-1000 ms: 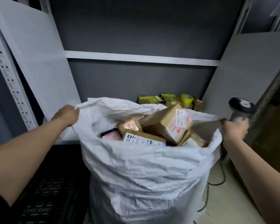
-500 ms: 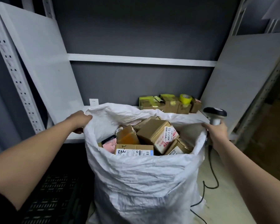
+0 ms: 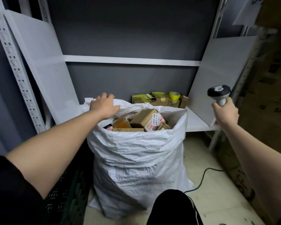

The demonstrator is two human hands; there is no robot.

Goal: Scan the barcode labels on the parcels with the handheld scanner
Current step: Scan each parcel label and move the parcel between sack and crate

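Note:
A tall white woven sack [image 3: 136,156] stands on the floor, open at the top and full of brown cardboard parcels. The biggest parcel [image 3: 143,118] lies tilted with a white and red label [image 3: 156,121] facing up. My left hand [image 3: 104,106] rests on the sack's far left rim, fingers spread over the fabric. Off to the right of the sack and clear of it, my right hand [image 3: 225,112] grips the white handle of the handheld scanner [image 3: 219,93], held upright with its dark head on top.
A white metal shelf [image 3: 196,120] runs behind the sack, carrying small yellow-green boxes and a yellow tape roll [image 3: 174,95]. A black crate [image 3: 63,195] sits at the lower left. The scanner cable [image 3: 203,177] trails on the floor. My knee [image 3: 173,207] is at the bottom.
My left hand moved from the sack's left edge to its far rim. My right hand let go of the sack's right edge and lifted the scanner away to the right. The view pulled back.

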